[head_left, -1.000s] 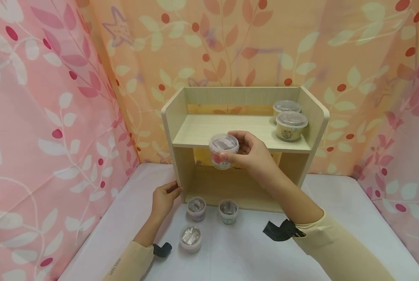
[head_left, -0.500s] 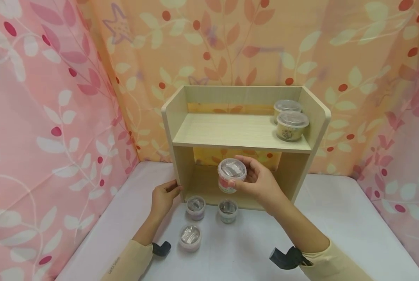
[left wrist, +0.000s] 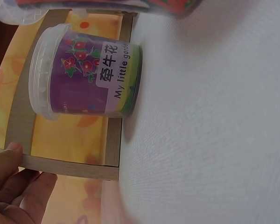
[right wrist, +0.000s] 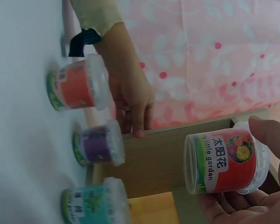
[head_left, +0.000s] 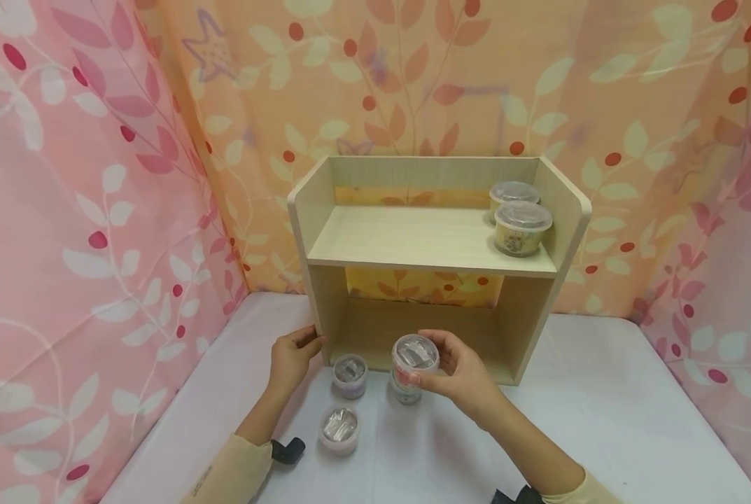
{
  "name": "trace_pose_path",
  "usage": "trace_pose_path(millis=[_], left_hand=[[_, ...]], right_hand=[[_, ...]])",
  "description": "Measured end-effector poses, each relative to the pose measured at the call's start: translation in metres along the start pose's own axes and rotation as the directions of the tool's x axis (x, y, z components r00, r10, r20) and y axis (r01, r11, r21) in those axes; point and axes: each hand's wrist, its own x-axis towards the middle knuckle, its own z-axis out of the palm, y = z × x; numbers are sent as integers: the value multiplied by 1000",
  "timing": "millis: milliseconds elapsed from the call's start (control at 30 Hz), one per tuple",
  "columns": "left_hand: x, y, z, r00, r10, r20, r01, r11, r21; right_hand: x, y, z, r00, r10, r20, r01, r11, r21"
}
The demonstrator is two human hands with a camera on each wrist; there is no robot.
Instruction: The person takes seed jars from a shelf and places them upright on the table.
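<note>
My right hand [head_left: 466, 385] grips a lidded plastic cup with a red flower label [right wrist: 233, 161] by its side. In the head view, this cup hangs over a teal-labelled cup [right wrist: 93, 204] and hides most of it. The right wrist view shows the two cups apart. My left hand [head_left: 292, 355] pinches the front edge of the wooden shelf's left side panel [left wrist: 67, 166], low down. A purple-labelled cup [left wrist: 81, 77] stands upright close by that hand. Another cup with an orange-red label [right wrist: 75, 87] stands nearer to me on the white tabletop [head_left: 451, 462].
The two-level wooden shelf unit [head_left: 394, 234] stands behind the cups. On its upper board, at the right end, sit two yellowish lidded tubs, one in front [head_left: 522, 231] of the other [head_left: 507, 192]. Floral curtains [head_left: 375, 84] enclose the table's back and sides.
My right hand has lowered the red-labelled cup from in front of the upper board to just over the teal-labelled cup. My left hand has stayed on the side panel.
</note>
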Motion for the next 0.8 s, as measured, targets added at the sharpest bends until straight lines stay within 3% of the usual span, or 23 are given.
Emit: trace_pose_path(millis=[400, 800], left_hand=[[2, 1, 0, 1000, 5, -2, -5, 1000, 7], [1, -1, 0, 1000, 3, 0, -3, 1000, 18]], right_hand=[[-9, 39, 11, 997, 71, 21, -69, 996, -61], [-18, 64, 30, 994, 109, -31, -113, 980, -167]])
